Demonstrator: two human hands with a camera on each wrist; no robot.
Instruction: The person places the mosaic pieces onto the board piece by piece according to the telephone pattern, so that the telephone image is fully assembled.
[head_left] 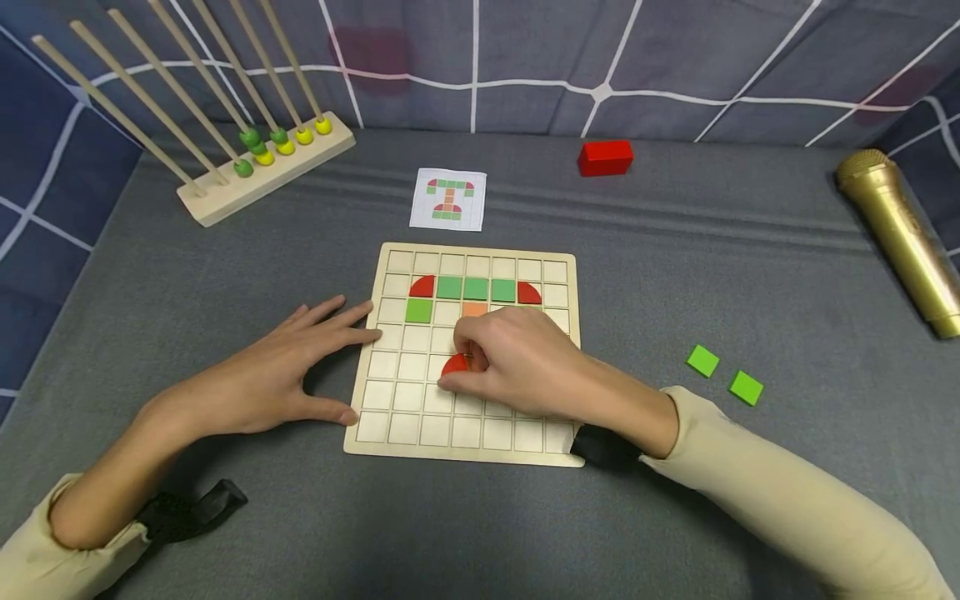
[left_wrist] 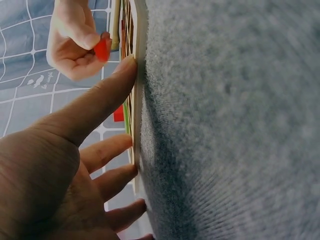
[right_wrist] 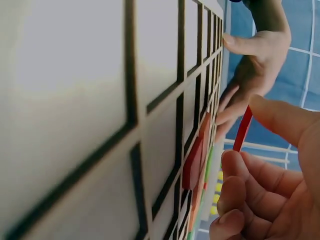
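Observation:
A wooden grid board lies on the grey table. My right hand pinches a red quarter-circle tile between thumb and fingers, just over the board's middle cells. In the right wrist view another red tile sits on the grid beneath. Near the board's far side is a row of green squares with a red quarter circle at its left end and another at its right. An orange square is partly hidden by the right hand. My left hand, fingers spread, touches the board's left edge.
Behind the board lies a printed pattern card. Two loose green tiles are to the right. A wooden bead abacus stands far left, a red block at the back, and a gold microphone far right.

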